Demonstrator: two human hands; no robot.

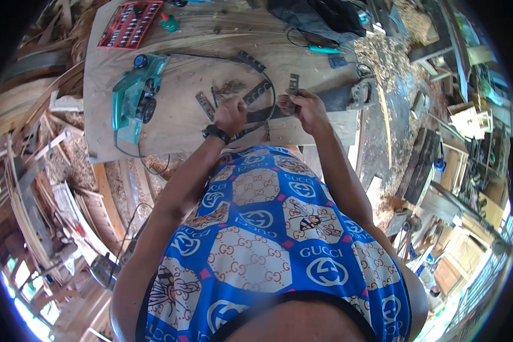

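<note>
Left hand (231, 115): fingers curled — contents cannot be told. Right hand (306, 112): pinching a small dark piece (290, 106) over the near side of the table (185, 128). Farther, a perforated bar (257, 93); left, a teal planer (132, 102). The blue shirt (251, 259) bears white lettering.

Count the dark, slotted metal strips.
4 visible: one strip left of the bare left hand, one between both hands, one at the bare right hand, one farthest away; others may be hidden.
</note>
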